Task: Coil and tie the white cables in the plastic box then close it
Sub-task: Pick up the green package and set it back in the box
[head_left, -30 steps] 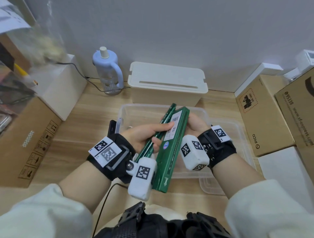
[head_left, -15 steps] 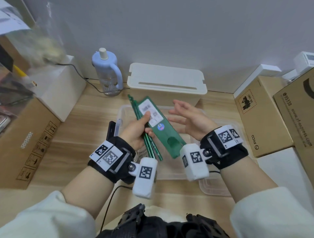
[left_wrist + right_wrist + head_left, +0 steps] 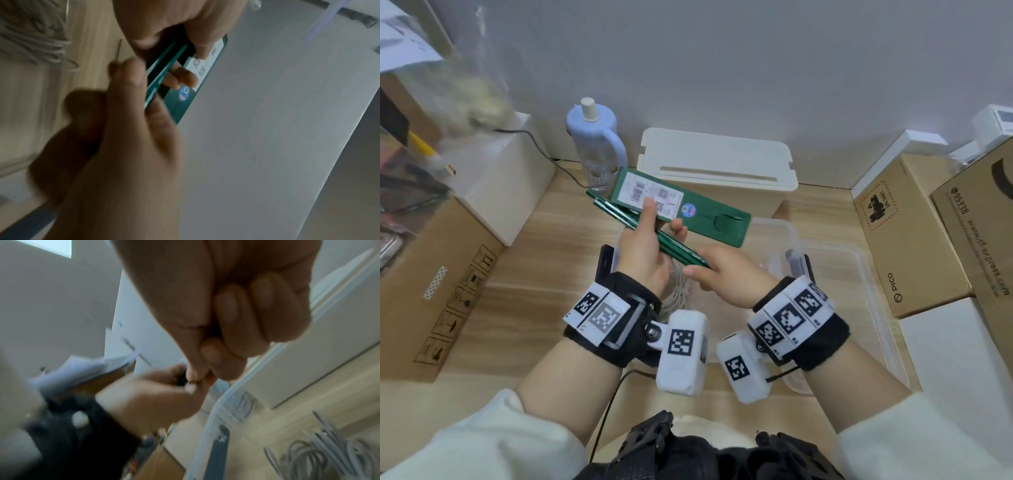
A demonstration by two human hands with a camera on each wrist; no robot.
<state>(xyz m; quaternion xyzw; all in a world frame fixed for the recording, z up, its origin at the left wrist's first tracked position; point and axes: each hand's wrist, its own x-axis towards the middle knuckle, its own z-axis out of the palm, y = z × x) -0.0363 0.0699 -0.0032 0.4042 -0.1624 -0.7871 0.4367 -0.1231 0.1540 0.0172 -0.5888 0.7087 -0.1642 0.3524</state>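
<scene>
Two hands work above the clear plastic box [image 3: 792, 236], which stands open on the wooden tabletop [image 3: 544, 260]. Left hand [image 3: 643, 250] grips a flat green card packet [image 3: 685, 209] bearing a white barcode label, together with a bundle of thin green ties [image 3: 654, 233]; thumb on top, fingers curled beneath. Right hand [image 3: 726, 277] has its fingers closed in a pinch at the near end of the ties, judged to be drawing one strand free for binding. Holding the packet raised keeps the box interior reachable. White cables [image 3: 679, 291] lie loosely looped inside the box, below the hands, not yet tied. The cables appear round, pliant and matte; the box walls are thin, glossy and see-through with rounded corners. A matching clear lid [image 3: 859, 308] lies to the right, partly under the box, so closing remains outstanding. The wrist views are blurred; finer detail of the pinch cannot be confirmed
</scene>
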